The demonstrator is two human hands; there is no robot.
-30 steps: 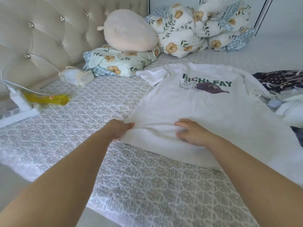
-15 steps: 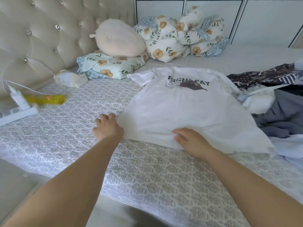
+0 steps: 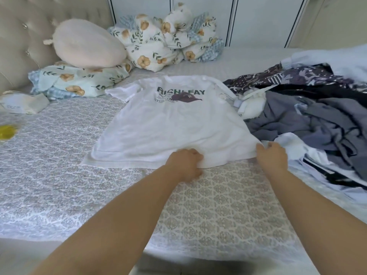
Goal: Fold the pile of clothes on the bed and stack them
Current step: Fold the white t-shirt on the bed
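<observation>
A white T-shirt [image 3: 168, 126] with green lettering and a dark cap print lies spread face up on the patterned bedspread [image 3: 208, 215]. My left hand [image 3: 185, 162] grips the middle of its bottom hem, fingers curled into the cloth. At the hem's right corner my right hand [image 3: 273, 157] pinches the fabric. To the right sits the unfolded pile of clothes [image 3: 317, 116]: grey, dark patterned, black and white pieces, partly overlapping the shirt's right sleeve.
Floral pillows [image 3: 79, 82] and a bundled floral duvet [image 3: 168, 40] lie by the tufted headboard [image 3: 21, 42], with a round pink cushion [image 3: 87, 44] on top. A tissue pack [image 3: 21, 103] and a yellow object [image 3: 8, 132] are at the left. White cabinets [image 3: 258, 18] stand behind.
Both hands moved right along the hem: the left from the left corner to the middle, the right from the middle to the right corner. The view turned right, showing more of the pile.
</observation>
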